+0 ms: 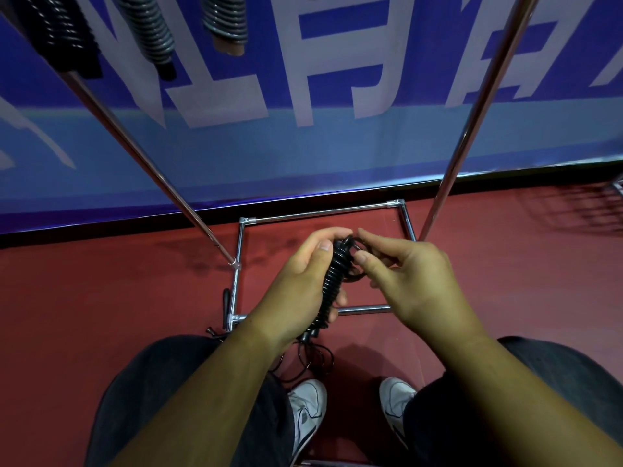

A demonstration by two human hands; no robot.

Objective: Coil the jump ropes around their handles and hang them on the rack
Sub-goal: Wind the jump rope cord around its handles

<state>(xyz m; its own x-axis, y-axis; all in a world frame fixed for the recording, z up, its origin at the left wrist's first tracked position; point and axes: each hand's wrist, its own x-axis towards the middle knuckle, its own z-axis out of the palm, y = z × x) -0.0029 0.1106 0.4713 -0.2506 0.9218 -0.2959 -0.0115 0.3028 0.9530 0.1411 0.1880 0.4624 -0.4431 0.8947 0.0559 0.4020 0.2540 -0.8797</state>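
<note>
In the centre of the frame, the left hand (296, 281) curls round a black jump rope (332, 281), whose thin, glossy cord already winds in tight ridged turns along most of the handles. The right hand (414, 281) pinches a small loop of that cord between thumb and forefinger at the bundle's top end. Lower down, a loose tail (313, 358) dangles in slack rings over the red floor (101, 298), so the winding looks largely done but unfinished, with hanging yet to come. In the upper left of the frame, three coiled ropes (148, 28) hang from the rack (472, 129), one black, two greyish, each a ribbed cylinder. The rack is smooth, shiny metal tube.
</note>
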